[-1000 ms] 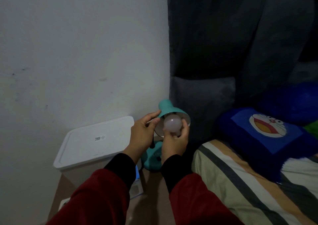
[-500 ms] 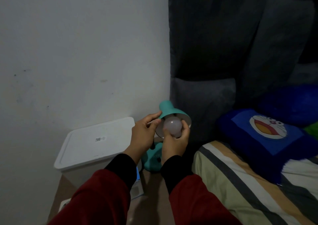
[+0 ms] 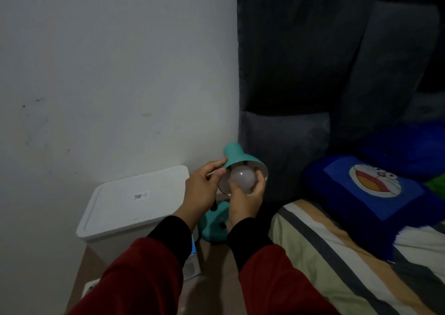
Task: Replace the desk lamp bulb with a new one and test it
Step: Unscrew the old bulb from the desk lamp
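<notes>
Cupping bulb, right hand grip curled; left hand pinches lamp shade rim, seemingly.

Place: a home bedroom.
Signs: striped bedding, cartoon pillow, dark curtain, white storage bin by the wall.

White bin crowds lamp left; bed right.

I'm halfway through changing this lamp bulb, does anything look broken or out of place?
Nothing stands out. The bulb looks whole and unlit inside the lamp shade; the right hand grips the bulb and the left hand holds the shade's rim. The room is dim, so fine cracks wouldn't show.
</notes>
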Tool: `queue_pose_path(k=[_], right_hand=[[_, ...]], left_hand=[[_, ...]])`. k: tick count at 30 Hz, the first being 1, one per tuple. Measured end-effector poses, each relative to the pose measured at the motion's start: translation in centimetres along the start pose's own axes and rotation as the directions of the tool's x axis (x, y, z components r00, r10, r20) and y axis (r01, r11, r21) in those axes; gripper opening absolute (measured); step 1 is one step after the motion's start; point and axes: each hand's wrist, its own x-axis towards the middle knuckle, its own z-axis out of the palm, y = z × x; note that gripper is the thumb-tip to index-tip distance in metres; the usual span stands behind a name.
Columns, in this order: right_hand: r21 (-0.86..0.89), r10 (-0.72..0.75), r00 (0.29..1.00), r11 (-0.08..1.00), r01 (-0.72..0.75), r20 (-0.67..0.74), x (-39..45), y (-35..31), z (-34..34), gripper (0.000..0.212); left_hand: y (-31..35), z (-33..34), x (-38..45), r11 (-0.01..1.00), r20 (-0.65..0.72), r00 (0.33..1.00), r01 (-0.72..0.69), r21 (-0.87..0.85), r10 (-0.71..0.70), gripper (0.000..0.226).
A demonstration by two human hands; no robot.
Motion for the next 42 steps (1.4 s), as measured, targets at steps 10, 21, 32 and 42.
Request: queue_pose_path(k=[10, 21, 32, 42], right_hand=[[-0.009, 0.071, 0.997, 0.997, -0.070, 0.013, 0.1, 0.1, -0.3, 0.068], [-0.156, -0.004, 0.999, 0.988, 0.011, 0.045, 1.3, -0.2, -0.4, 0.053], [-0.205, -0.058, 0.995, 0.976, 0.074, 0.082, 1.1, 0.5, -0.7, 0.075], [-0.266, -0.060, 0.996, 0.961, 0.077, 0.073, 1.2, 0.9, -1.3, 0.076]], left_hand=[[-0.2, 0.0, 0.1, 1.000, -0.005, 1.000, -0.016, 0.019, 0.017, 0.030], [-0.3, 0.3, 0.3, 0.999, -0.033, 0.999, -0.020, 0.031, 0.021, 0.030], [-0.5, 0.2, 0.3, 1.000, -0.016, 1.000, -0.009, 0.024, 0.009, 0.030], [-0.4, 0.2, 0.3, 0.999, -0.011, 1.000, -0.003, 0.032, 0.003, 0.030]])
